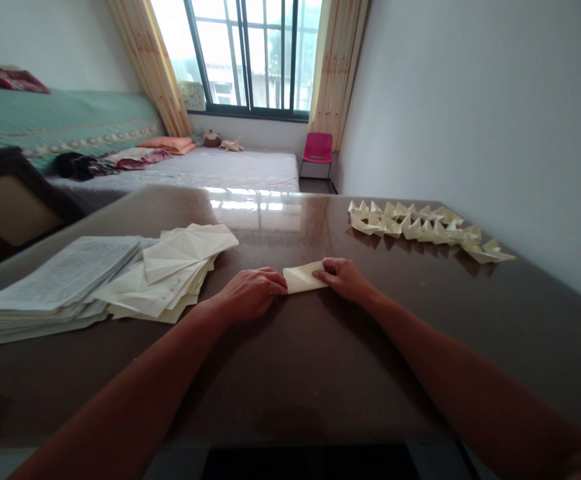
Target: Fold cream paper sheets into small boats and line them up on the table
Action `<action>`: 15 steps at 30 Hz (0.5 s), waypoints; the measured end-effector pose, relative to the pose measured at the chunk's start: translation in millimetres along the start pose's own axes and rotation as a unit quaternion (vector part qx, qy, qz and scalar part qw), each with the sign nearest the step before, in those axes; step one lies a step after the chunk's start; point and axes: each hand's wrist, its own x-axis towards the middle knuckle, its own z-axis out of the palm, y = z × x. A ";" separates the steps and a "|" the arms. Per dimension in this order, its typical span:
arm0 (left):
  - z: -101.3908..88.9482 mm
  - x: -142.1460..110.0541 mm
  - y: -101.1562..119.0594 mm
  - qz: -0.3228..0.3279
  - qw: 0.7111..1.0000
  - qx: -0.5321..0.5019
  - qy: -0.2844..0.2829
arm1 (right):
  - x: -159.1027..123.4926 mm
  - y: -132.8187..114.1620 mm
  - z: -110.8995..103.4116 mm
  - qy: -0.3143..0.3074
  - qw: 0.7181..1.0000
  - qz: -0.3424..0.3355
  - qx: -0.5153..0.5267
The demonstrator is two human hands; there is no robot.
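A small folded piece of cream paper (302, 277) lies on the dark glossy table (290, 373), pinned between both hands. My left hand (248, 293) presses on its left end with fingers curled together. My right hand (344, 277) pinches its right end, fingers bent onto the paper. Left of my hands lies a pile of creased cream sheets (170, 270), some folded with fan-like creases. Along the far right of the table runs a row of several finished folded paper shapes (423, 227).
A stack of printed grey sheets (55, 283) sits at the table's left edge. Behind the table are a bed with clothes (180, 167), a pink chair (318, 150), a curtained window (250, 53) and a white wall on the right.
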 end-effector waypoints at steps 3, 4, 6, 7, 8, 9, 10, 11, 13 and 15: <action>-2.7 -1.4 1.1 -0.018 1.000 0.009 0.006 | 0.1 -4.9 4.9 0.030 0.998 0.013 -0.061; -3.4 -1.8 1.5 -0.023 1.000 0.012 0.007 | -0.1 -5.8 6.0 0.035 0.997 0.012 -0.074; -4.4 -2.3 2.3 -0.030 0.999 0.018 0.005 | -0.2 -6.2 7.8 0.043 0.995 0.000 -0.093; -4.7 -2.3 2.5 -0.034 0.999 0.022 0.003 | 0.1 -5.8 8.4 0.047 0.994 -0.007 -0.099; -4.9 -2.1 2.7 -0.037 0.999 0.024 0.000 | 0.5 -5.1 8.9 0.050 0.993 -0.013 -0.104; -5.1 -1.9 2.9 -0.039 0.999 0.026 -0.002 | 1.1 -4.3 9.2 0.051 0.993 -0.016 -0.107; -5.2 -1.6 2.9 -0.040 0.999 0.026 -0.004 | 1.8 -3.4 9.5 0.050 0.993 -0.015 -0.109; -5.4 -1.2 3.0 -0.039 0.999 0.025 -0.007 | 2.5 -2.6 9.7 0.046 0.993 -0.012 -0.111; -5.9 -0.4 2.8 -0.040 0.999 0.025 -0.010 | 3.4 -1.5 9.8 0.040 0.993 -0.002 -0.114; -6.4 0.3 2.5 -0.039 0.999 0.027 -0.012 | 3.8 -1.1 9.6 0.038 0.992 0.005 -0.117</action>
